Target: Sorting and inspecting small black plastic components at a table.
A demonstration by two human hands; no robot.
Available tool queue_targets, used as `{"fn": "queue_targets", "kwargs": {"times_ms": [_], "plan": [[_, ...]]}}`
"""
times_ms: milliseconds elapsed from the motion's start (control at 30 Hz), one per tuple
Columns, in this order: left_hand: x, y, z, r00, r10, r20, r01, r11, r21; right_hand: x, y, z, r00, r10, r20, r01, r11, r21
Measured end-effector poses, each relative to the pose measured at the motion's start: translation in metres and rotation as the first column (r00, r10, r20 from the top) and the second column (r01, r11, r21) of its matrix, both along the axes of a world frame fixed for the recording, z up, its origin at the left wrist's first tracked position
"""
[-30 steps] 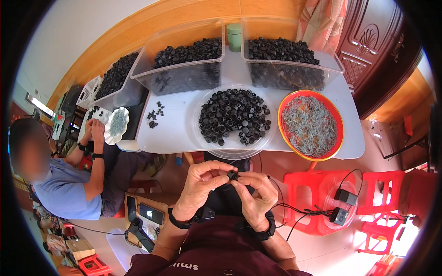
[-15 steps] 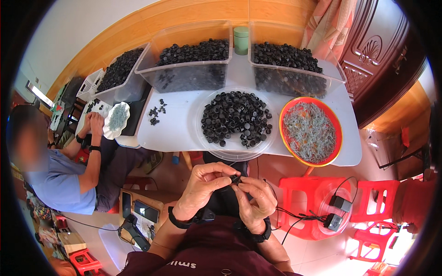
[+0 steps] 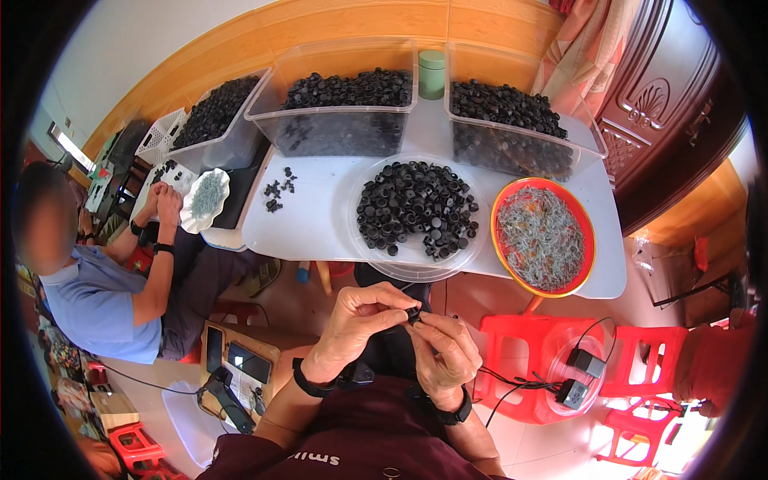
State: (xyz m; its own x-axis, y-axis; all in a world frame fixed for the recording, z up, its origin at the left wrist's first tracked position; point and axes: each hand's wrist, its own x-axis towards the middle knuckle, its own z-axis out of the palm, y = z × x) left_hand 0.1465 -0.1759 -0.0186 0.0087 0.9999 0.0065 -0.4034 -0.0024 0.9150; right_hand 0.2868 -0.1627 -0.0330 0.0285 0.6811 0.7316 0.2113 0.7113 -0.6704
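Note:
Over my lap, just in front of the table edge, both hands meet at a small black plastic cap (image 3: 413, 315). My left hand (image 3: 352, 330) pinches it from the left between thumb and forefinger. My right hand (image 3: 445, 350) has its fingertips closed on the cap's right side, and they partly hide it. Beyond them, a clear round tray (image 3: 360, 254) holds a heap of similar black caps (image 3: 412, 204). To its right stands a red basin with a yellow rim (image 3: 590, 260), full of thin silvery metal pieces (image 3: 544, 232).
Clear bins (image 3: 344, 112) of black parts line the table's back, beside a green canister (image 3: 431, 76). Loose black bits (image 3: 278, 192) lie at left. A co-worker (image 3: 104, 296) sits left near a white scalloped dish (image 3: 189, 218). A red stool (image 3: 512, 360) bears black adapters (image 3: 572, 392).
The whole view has shifted slightly, with the table lower in it. Both hands keep their pinch on the cap, which shows a little more between the fingertips.

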Motion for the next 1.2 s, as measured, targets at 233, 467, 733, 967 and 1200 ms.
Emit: {"fn": "queue_targets", "kwargs": {"times_ms": [233,467,733,967,1200], "plan": [[-0.007,0.003,0.010,0.977,-0.047,-0.208,0.052,0.998,0.019,0.005,0.000,0.006,0.994,0.042,0.098,-0.040,0.999,-0.020],[-0.013,0.008,0.010,0.975,-0.090,-0.205,0.086,0.996,-0.028,0.012,0.005,0.008,0.970,0.194,0.148,-0.170,0.972,-0.161],[-0.014,0.010,0.001,0.978,-0.118,-0.171,0.111,0.992,-0.053,0.012,0.010,0.003,0.963,0.198,0.181,-0.165,0.969,-0.182],[-0.011,0.009,-0.008,0.981,-0.129,-0.143,0.121,0.991,-0.061,0.014,0.014,0.009,0.942,0.257,0.215,-0.193,0.940,-0.281],[-0.008,0.004,-0.020,0.992,-0.121,-0.026,0.115,0.981,-0.159,0.012,0.011,-0.005,0.943,0.228,0.242,-0.149,0.941,-0.305]]}}
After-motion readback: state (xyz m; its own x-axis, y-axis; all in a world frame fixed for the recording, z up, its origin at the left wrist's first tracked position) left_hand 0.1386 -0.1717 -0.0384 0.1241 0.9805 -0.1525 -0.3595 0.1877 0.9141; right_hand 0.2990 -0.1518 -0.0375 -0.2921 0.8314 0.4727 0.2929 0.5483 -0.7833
